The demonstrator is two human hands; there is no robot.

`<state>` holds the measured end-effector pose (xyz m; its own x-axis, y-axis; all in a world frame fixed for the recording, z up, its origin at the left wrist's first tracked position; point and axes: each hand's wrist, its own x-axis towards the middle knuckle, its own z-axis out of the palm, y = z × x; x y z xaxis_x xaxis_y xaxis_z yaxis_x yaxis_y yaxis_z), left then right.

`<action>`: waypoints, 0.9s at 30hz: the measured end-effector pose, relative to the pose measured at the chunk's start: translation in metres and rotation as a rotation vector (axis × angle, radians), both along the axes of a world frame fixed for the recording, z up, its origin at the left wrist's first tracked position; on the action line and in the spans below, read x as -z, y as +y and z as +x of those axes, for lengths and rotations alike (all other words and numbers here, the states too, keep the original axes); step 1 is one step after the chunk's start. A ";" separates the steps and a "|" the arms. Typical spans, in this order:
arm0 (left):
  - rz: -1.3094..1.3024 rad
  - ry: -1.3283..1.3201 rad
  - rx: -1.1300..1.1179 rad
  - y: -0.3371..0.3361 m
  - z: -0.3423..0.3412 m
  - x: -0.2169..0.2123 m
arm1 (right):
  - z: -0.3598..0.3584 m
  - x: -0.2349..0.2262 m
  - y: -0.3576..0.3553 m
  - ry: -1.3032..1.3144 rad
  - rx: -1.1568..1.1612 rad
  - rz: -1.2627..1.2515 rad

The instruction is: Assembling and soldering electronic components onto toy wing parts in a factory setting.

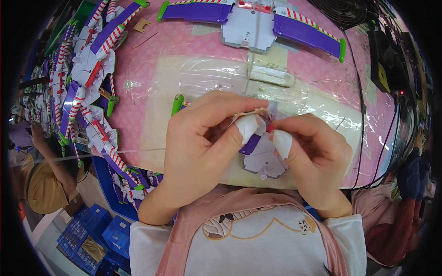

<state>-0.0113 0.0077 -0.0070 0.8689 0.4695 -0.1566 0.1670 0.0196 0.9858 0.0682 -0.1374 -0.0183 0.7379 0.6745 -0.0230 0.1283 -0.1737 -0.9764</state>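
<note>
Under my hands lies a toy wing pack with a white centre plate (265,161), a purple panel and a green wing tip (177,105). My left hand (198,142) is closed at its top edge, thumb and forefinger pinched by a thin tan piece (250,112). My right hand (317,149) pinches a small red part (270,129) at the plate's middle; whether this is fixed to the plate I cannot tell. White wrapping covers both thumb tips. My fingers hide much of the pack.
Another wing pack (251,27) lies spread at the far side. Several more are piled (92,69) on the left, near a loose tan piece (142,25). Black cables (361,101) run down the right. A fan (338,9) stands far right; blue crates (117,234) sit lower left. People work at both sides.
</note>
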 end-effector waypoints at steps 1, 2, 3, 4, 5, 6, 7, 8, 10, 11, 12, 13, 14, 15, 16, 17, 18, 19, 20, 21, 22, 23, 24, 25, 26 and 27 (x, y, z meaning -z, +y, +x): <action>0.077 -0.006 0.011 0.002 -0.001 0.002 | 0.001 0.000 0.001 -0.090 -0.006 -0.019; 0.198 -0.007 0.045 0.005 -0.004 0.006 | 0.003 -0.003 0.002 -0.180 -0.011 -0.037; 0.214 0.007 0.036 0.005 -0.006 0.006 | 0.003 -0.004 0.004 -0.271 -0.018 -0.053; 0.228 0.020 0.027 0.005 -0.008 0.006 | 0.003 -0.003 0.004 -0.257 -0.030 -0.068; 0.136 0.049 -0.025 -0.001 -0.008 0.002 | 0.003 -0.002 0.003 -0.242 -0.041 -0.083; 0.065 0.050 -0.050 -0.003 -0.008 0.002 | 0.003 0.000 0.002 -0.227 -0.049 -0.098; -0.004 0.049 -0.077 -0.004 -0.008 0.002 | 0.002 -0.001 0.004 -0.112 -0.030 -0.085; -0.051 0.021 -0.081 -0.004 -0.007 0.003 | 0.001 -0.005 0.006 0.004 -0.010 -0.073; -0.116 -0.020 -0.086 -0.004 -0.008 0.003 | 0.001 -0.010 0.007 0.142 -0.010 -0.070; -0.135 -0.032 -0.087 -0.003 -0.009 0.003 | 0.002 -0.012 0.006 0.167 -0.029 -0.080; -0.141 -0.040 -0.085 -0.003 -0.009 0.002 | 0.003 -0.013 0.004 0.190 -0.046 -0.089; -0.148 -0.046 -0.083 -0.004 -0.010 0.002 | 0.003 -0.013 0.003 0.140 -0.053 -0.106; -0.144 -0.045 -0.081 -0.005 -0.010 0.002 | 0.003 -0.011 0.003 0.091 -0.060 -0.122; -0.135 -0.039 -0.075 -0.006 -0.010 0.001 | 0.003 -0.010 0.002 0.070 -0.058 -0.132; -0.125 -0.034 -0.069 -0.006 -0.010 0.001 | 0.003 -0.009 0.002 0.047 -0.056 -0.142; -0.110 -0.025 -0.059 -0.006 -0.010 0.000 | 0.003 -0.010 0.002 0.052 -0.045 -0.147; -0.102 -0.015 -0.057 -0.007 -0.011 -0.001 | 0.003 -0.010 0.002 0.059 -0.039 -0.155; -0.093 -0.005 -0.057 -0.007 -0.011 -0.001 | 0.003 -0.010 0.002 0.064 -0.033 -0.163; -0.090 0.003 -0.063 -0.008 -0.012 -0.002 | 0.003 -0.011 0.002 0.070 -0.030 -0.174; -0.084 0.014 -0.063 -0.009 -0.012 -0.002 | 0.003 -0.011 0.002 0.078 -0.023 -0.182; -0.077 0.025 -0.064 -0.009 -0.012 -0.003 | 0.002 -0.011 0.002 0.085 -0.017 -0.190; -0.066 0.041 -0.062 -0.009 -0.013 -0.004 | 0.001 -0.011 0.002 0.096 -0.008 -0.193; -0.055 0.050 -0.058 -0.009 -0.013 -0.005 | 0.001 -0.011 0.002 0.097 -0.007 -0.192; -0.046 0.060 -0.054 -0.009 -0.013 -0.005 | 0.001 -0.011 0.003 0.098 -0.005 -0.191; -0.036 0.065 -0.048 -0.009 -0.013 -0.006 | 0.001 -0.011 0.003 0.090 -0.011 -0.184; -0.018 0.067 -0.041 -0.009 -0.013 -0.006 | 0.001 -0.011 0.003 0.092 -0.012 -0.178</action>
